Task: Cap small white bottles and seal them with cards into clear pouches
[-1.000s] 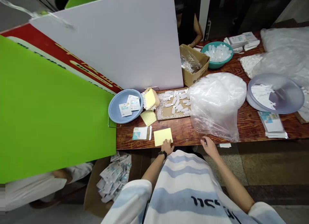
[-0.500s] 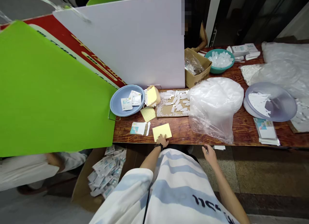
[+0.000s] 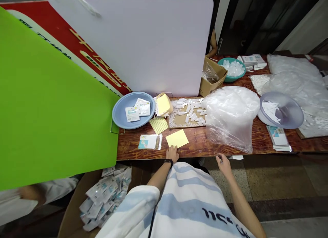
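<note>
My left hand (image 3: 172, 154), with a dark band at the wrist, rests flat at the table's front edge. Its fingertips meet the near edge of a yellow sheet (image 3: 177, 138); whether they press on it I cannot tell. To the left lies a stack of printed white packets (image 3: 148, 141). Behind the sheet are a yellow dotted sticker sheet (image 3: 159, 125) and a cardboard tray (image 3: 183, 119) of small white plastic bottles. At the front edge further right, my right hand (image 3: 223, 163) is closed, with a small dark thing partly showing between the fingers.
A blue basin (image 3: 117, 112) holds several packets. A big plastic bag (image 3: 232, 116) bulges over the table's right half, beside a translucent basin (image 3: 292, 111). Upright boards (image 3: 133, 46) screen the far side. Below left stands a box (image 3: 70, 210) full of packets.
My left hand has drawn back from on top of the yellow sheet to its near edge. The sheet lies turned slightly. The view has shifted a little; my right hand stays closed.
</note>
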### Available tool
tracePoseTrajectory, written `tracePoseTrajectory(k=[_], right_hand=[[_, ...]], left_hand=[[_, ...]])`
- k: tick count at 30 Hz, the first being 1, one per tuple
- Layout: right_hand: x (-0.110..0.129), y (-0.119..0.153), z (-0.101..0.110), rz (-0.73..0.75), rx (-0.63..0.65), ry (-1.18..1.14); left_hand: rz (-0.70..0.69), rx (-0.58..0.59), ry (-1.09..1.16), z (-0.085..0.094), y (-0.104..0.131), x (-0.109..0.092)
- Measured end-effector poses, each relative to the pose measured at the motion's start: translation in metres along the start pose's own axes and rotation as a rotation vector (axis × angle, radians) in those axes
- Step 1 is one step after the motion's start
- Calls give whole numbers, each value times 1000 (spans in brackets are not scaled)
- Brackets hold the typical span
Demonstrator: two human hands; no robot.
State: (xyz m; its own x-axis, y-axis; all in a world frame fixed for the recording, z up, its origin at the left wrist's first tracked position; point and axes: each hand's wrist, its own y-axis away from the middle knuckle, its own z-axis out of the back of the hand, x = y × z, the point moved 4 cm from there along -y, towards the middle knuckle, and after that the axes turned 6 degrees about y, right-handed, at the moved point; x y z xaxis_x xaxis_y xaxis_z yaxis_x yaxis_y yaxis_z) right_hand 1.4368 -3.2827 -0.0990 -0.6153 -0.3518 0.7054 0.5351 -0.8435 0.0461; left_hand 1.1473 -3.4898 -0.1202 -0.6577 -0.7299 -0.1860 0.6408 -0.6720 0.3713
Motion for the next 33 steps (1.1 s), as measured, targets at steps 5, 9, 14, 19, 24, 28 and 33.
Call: tracePoseTrajectory(k=[5,9,14,19,24,28,33], right_hand=[[58,7,-40,-31,-66,-28],[114,29,-76,-46,-94,-48],[178,35,-93,44,-28,-83],[236,-24,-99,192,21,-235],[251,-85,-181,308,179,-489],[221,-99,-259,326,341,-659],[219,-104,-278,434,347,-835]], left_hand=[[-188,-17,1,10,2,40],[-335,-7,18,9,7,73],[-462,36,86,-1,8,86],[-518,38,127,0,3,84],[-585,-94,104,-11,-2,88],[-675,-296,84,-22,3,89],[-669,-346,43,-17,1,97]])
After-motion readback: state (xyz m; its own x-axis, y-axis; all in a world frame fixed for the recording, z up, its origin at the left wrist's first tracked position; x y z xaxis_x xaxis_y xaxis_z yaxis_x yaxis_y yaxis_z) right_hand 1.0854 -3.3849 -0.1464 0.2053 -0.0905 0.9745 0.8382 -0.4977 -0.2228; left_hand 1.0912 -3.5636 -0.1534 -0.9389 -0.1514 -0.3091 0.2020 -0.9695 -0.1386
